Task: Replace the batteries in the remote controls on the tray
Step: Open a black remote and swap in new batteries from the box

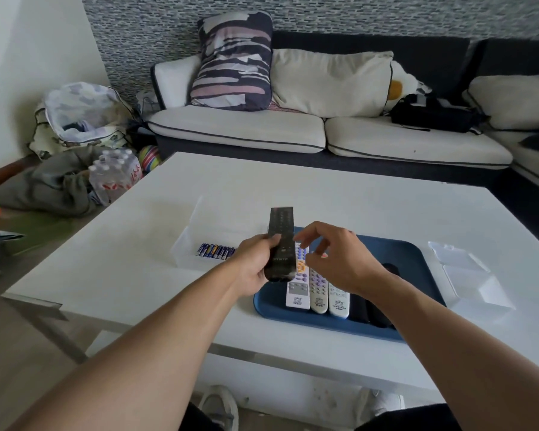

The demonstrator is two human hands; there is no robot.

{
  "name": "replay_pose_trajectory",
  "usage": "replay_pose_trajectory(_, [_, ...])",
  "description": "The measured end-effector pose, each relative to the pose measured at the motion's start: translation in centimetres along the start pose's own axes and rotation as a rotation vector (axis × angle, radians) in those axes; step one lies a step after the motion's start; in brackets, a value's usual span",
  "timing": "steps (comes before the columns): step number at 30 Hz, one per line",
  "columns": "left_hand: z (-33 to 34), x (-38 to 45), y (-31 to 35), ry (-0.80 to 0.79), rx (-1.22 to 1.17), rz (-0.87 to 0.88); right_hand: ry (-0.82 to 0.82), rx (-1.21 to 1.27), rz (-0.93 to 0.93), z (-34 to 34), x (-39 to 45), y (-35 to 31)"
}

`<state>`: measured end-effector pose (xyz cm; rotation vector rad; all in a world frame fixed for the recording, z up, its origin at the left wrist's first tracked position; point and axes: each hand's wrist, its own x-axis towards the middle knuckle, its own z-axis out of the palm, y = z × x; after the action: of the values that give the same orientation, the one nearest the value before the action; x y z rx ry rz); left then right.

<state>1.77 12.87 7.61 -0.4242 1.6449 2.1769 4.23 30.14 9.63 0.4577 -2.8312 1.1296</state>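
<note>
Left hand (255, 259), centre frame, wraps the black remote (280, 244) buttons-up above the blue tray (411, 269) — likely lifted clear for flipping. Right hand (333, 259) hovers beside it, fingers loosely curled, empty; batteries (216, 251) wait in the clear bin left of the tray.

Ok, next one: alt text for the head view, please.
A left hand holds a black remote above a blue tray of remotes on a white table, while the right hand hovers open beside it. Batteries lie in a clear box left of the tray.

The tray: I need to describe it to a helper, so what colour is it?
Blue. The tray shows best in the head view, the only one.
</note>
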Motion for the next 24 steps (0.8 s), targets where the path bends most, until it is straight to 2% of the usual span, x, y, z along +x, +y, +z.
replay_pose_trajectory(5, [-0.3, 0.2, -0.4, -0.026, -0.009, -0.089, -0.181, -0.117, -0.096, 0.6, -0.6, 0.1])
replay_pose_trajectory(9, [-0.7, 0.2, -0.5, -0.043, -0.016, -0.151, -0.182, -0.307, -0.118, 1.5, -0.5, 0.0])
replay_pose_trajectory(14, [-1.5, 0.4, -0.7, -0.032, 0.043, -0.191, -0.181, -0.400, -0.173, 2.5, -0.7, -0.5])
replay_pose_trajectory(16, [-1.9, 0.5, -0.7, -0.036, 0.148, -0.180, -0.176, -0.445, -0.181, 3.2, -0.9, -0.9])
replay_pose_trajectory(20, [-2.7, 0.7, -1.1, 0.001, 0.557, -0.077, -0.184, -0.499, -0.197, 5.3, -0.9, -0.9])
replay_pose_trajectory(24, [-3.2, 0.9, -1.4, 0.106, 0.833, 0.020, -0.083, -0.627, -0.262, 8.0, -1.1, -0.1])
